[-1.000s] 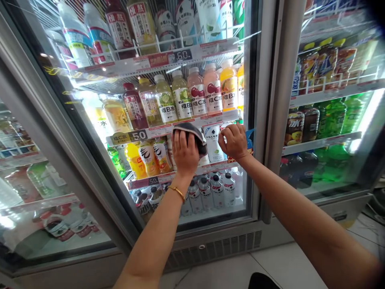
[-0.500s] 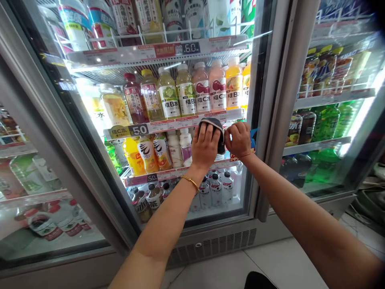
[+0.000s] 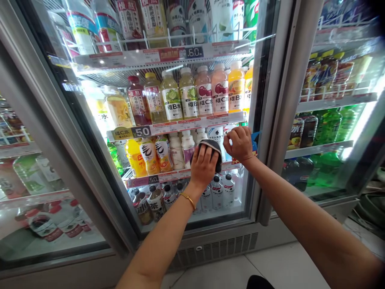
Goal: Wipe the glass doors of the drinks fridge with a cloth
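Observation:
My left hand (image 3: pixel 204 166) presses a dark grey cloth with a pale edge (image 3: pixel 214 147) against the glass door of a drinks cooler. Its fingers lie curved over the cloth, and a gold bracelet (image 3: pixel 188 200) circles the wrist. To the upper right, my right hand (image 3: pixel 239 143) is curled into a loose fist at the glass, apart from the cloth. Nothing shows in that fist. Behind the glass, near my hands, stand a white bottle with a purple label (image 3: pixel 188 147) and cherry-labelled drinks (image 3: pixel 220 90).
Shelves of bottled drinks fill the cooler, with a price strip (image 3: pixel 168 127) along each shelf edge. Metal door frames (image 3: pixel 275 120) rise on both sides. More coolers stand left and right. Below are a vent grille (image 3: pixel 216 249) and a tiled floor (image 3: pixel 228 271).
My left hand has slid the cloth down the glass, away from my right hand. The right fist stays in nearly the same place. The view has shifted slightly.

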Tool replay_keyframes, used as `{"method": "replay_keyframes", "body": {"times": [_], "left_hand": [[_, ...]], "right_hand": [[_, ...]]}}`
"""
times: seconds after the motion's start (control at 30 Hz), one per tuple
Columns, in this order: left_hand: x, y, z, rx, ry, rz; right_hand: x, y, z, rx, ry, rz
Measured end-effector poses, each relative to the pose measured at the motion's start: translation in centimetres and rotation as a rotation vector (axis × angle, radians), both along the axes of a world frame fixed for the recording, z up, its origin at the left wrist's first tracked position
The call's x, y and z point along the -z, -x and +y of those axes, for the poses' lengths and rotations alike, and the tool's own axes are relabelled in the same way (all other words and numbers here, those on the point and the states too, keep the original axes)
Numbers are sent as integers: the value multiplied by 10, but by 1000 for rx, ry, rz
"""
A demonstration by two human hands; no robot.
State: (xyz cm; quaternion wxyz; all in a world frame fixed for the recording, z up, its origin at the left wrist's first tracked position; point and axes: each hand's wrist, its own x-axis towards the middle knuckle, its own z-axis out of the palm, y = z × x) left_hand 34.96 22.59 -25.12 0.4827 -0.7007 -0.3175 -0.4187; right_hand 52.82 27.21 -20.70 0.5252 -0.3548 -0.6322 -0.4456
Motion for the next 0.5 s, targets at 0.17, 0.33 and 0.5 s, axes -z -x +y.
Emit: {"method": "replay_keyframes", "body": {"times": [0.17,0.33,0.5], "left_hand": [[-43,-18,5,43,83,56],[-69,12,-2,20,117,-104],[-39,49,-15,-39,101,-249]], "right_hand": [[-2,-3,2,27,-29,17],[-4,2,-7,47,-53,26],[-4,38,-23,-92,10,8]]}}
